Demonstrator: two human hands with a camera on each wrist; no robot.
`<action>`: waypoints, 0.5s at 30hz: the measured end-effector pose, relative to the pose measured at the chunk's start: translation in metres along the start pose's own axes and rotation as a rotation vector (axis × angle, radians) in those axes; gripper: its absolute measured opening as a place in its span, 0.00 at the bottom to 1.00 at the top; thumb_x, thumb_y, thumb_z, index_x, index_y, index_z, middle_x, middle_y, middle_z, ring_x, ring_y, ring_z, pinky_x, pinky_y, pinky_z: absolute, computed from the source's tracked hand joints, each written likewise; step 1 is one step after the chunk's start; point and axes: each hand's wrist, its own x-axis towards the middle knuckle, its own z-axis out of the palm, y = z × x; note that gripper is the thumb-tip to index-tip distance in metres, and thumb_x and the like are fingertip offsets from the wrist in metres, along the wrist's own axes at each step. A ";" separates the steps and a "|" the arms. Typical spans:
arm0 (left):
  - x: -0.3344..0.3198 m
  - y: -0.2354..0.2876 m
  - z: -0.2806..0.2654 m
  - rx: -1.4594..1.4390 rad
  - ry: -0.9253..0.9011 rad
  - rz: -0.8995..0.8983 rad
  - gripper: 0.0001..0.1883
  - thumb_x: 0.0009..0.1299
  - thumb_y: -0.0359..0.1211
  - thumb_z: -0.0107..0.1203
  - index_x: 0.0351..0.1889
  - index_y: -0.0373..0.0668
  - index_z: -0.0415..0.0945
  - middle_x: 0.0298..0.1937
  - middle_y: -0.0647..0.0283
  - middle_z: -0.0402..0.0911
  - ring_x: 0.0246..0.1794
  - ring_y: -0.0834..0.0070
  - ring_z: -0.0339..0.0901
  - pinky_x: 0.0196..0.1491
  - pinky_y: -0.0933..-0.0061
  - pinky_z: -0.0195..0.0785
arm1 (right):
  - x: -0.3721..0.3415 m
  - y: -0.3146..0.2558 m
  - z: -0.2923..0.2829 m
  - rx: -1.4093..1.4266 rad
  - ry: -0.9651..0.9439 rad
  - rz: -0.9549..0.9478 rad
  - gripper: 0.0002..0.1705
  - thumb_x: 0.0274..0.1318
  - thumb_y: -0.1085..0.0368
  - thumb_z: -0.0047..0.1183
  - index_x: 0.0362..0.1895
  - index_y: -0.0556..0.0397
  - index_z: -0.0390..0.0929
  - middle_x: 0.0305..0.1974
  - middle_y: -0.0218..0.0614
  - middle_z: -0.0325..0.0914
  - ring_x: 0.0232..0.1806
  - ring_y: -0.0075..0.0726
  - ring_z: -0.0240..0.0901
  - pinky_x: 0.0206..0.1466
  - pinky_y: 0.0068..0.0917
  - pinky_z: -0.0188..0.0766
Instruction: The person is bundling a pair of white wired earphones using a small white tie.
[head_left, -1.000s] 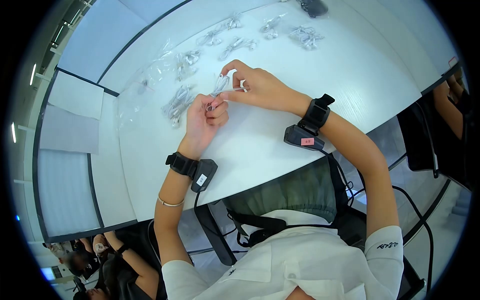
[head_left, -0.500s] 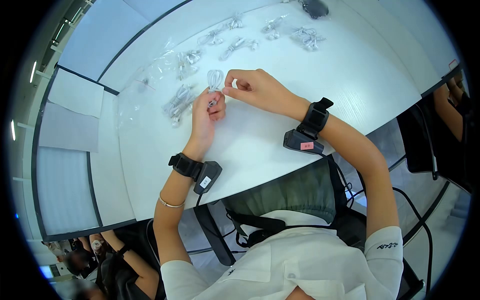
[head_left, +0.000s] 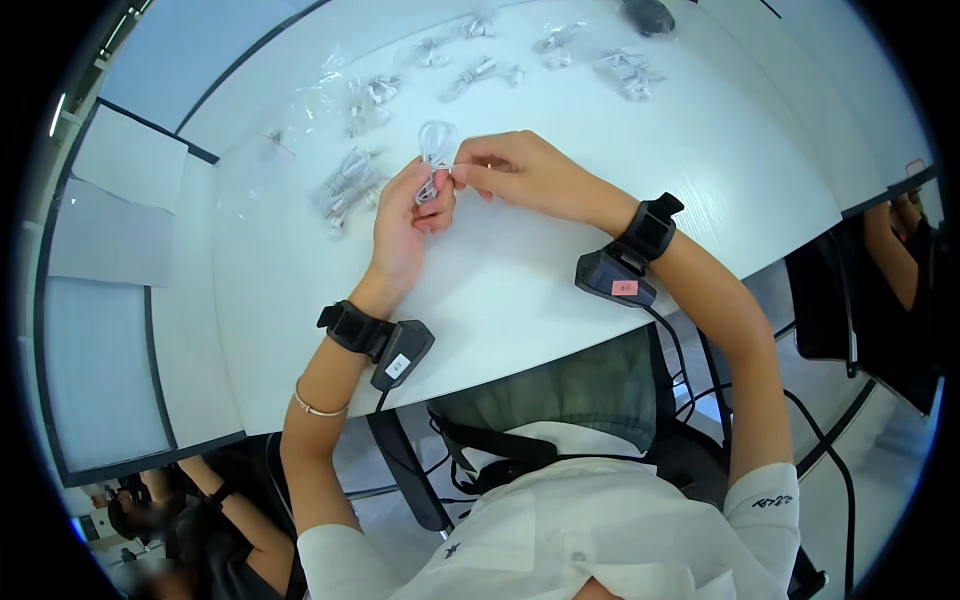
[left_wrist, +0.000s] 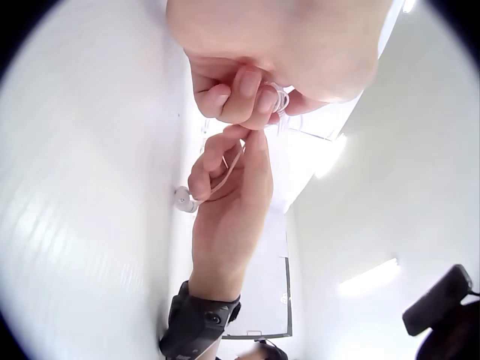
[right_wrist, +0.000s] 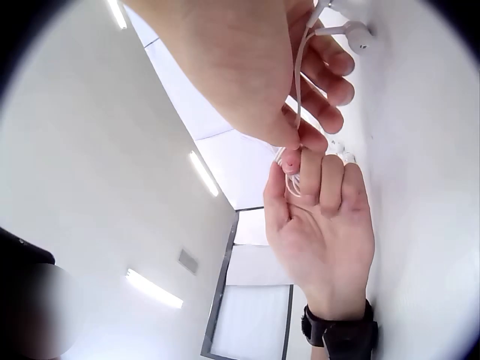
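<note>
White wired earphones, coiled into a bundle (head_left: 436,140), stand up from my left hand (head_left: 403,212), whose curled fingers grip them around the middle. The upper loops rise above the fingers, and the lower loops show against the palm. My right hand (head_left: 530,172) pinches a loose strand of the cord (right_wrist: 298,82) with thumb and index finger, right beside the left fingertips. From that pinch the strand runs back across the right palm to the earbuds; one earbud (right_wrist: 360,37) hangs by the right fingers, and an earbud (left_wrist: 184,199) also shows in the left wrist view.
Left of my hands lies a larger bunch of white cords (head_left: 345,190). Several more coiled earphones, including one bundle (head_left: 630,74), lie along the back of the white table (head_left: 640,150), near clear plastic bags (head_left: 315,100). A dark object (head_left: 648,16) sits at the far edge.
My right hand has drawn in its spread fingers, briefly come away from the bundle and returned to pinch the strand beside it. The coil's loops now stand more upright above my left hand.
</note>
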 end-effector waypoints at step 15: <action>-0.008 0.005 -0.002 0.733 0.001 0.122 0.08 0.74 0.34 0.38 0.38 0.38 0.62 0.21 0.62 0.66 0.21 0.77 0.61 0.26 0.76 0.55 | 0.021 -0.017 -0.013 0.142 -0.160 0.169 0.21 0.53 0.61 0.59 0.48 0.50 0.67 0.30 0.24 0.71 0.30 0.14 0.64 0.31 0.14 0.60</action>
